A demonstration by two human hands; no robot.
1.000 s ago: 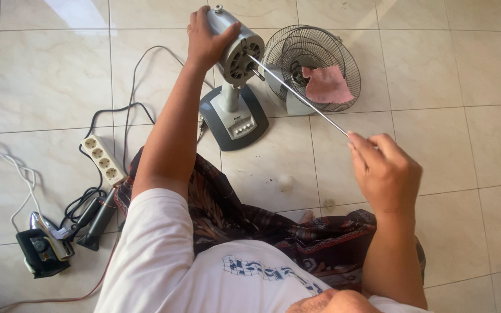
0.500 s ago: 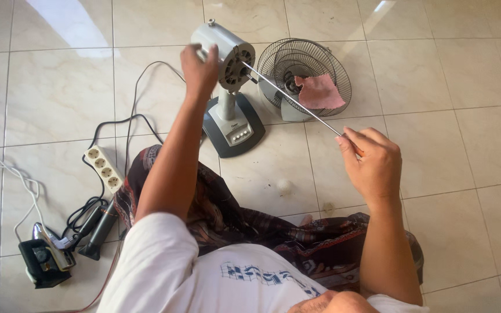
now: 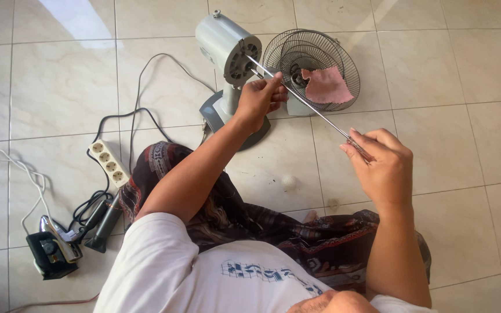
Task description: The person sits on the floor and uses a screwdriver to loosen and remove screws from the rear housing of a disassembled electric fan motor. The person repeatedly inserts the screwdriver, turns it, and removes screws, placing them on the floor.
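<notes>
Beside the fan motor (image 3: 229, 49), both hands pinch the thin metal rod (image 3: 302, 98): left hand (image 3: 259, 101), right hand (image 3: 381, 165).

Open tiled floor (image 3: 465, 145) lies to the right of the right hand (image 3: 381, 168) and beyond the fan grille (image 3: 311, 69), giving unobstructed passage. Between the hands, a thin metal rod (image 3: 302, 98) runs diagonally from the fan motor (image 3: 227, 49) to the right hand, barring a straight crossing. The left hand (image 3: 259, 101) sits just before the motor. On the left, a power strip (image 3: 110, 163), cables (image 3: 140, 116) and an iron (image 3: 53, 252) crowd the floor.
</notes>
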